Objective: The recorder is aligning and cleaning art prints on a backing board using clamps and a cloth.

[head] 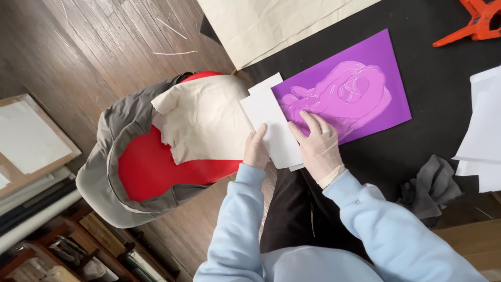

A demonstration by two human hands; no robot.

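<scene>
A purple plate (386, 89) with a raised pale pink relief shape (344, 94) lies on a black table top (443, 62). White paper sheets (271, 115) overlap the plate's left edge. My left hand (255, 149), in a thin glove, grips the near edge of the white sheets. My right hand (319, 145), also gloved, lies flat with its fingers spread across the paper's edge and the purple plate. Both sleeves are light blue.
A red chair (151, 167) draped with a grey jacket and cream cloth stands left of the table. A grey rag (430, 188) and more white sheets (485, 125) lie at right. An orange clamp (477, 23) sits at the far right. Cream paper (261, 23) lies beyond.
</scene>
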